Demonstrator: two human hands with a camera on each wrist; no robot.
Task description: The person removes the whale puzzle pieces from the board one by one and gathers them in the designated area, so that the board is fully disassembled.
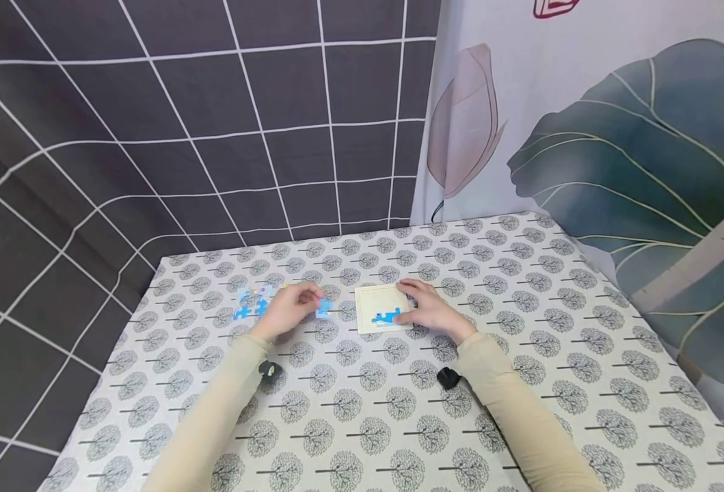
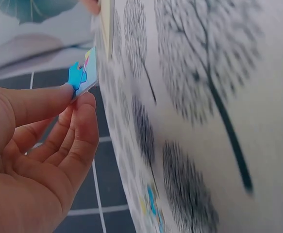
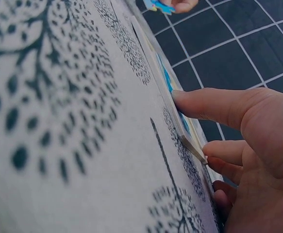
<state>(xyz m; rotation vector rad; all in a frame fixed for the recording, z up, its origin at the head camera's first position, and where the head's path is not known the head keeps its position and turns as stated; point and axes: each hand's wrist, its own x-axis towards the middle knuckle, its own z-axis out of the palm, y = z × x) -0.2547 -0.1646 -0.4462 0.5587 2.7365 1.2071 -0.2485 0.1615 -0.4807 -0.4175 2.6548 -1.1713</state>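
Between the thumb and fingertips of my left hand point(image 1: 289, 309) is a light blue jigsaw piece point(image 1: 323, 309), tilted up off the cloth in the left wrist view. To its right lies a shallow cream puzzle tray point(image 1: 370, 296) with a raised rim. Blue jigsaw pieces point(image 1: 385, 316) lie along the tray's near side. My right hand point(image 1: 431, 311) grips the tray's right side, its thumb point(image 3: 190, 102) down on the blue part and its other fingers at the rim. The hand covers the tray's right edge in the head view.
Several loose blue jigsaw pieces point(image 1: 252, 305) lie left of the left hand, partly behind it. A cloth with tree prints point(image 1: 349, 410) covers the table. A dark gridded curtain point(image 1: 288, 137) and a leaf-patterned curtain point(image 1: 614, 137) hang behind the table.
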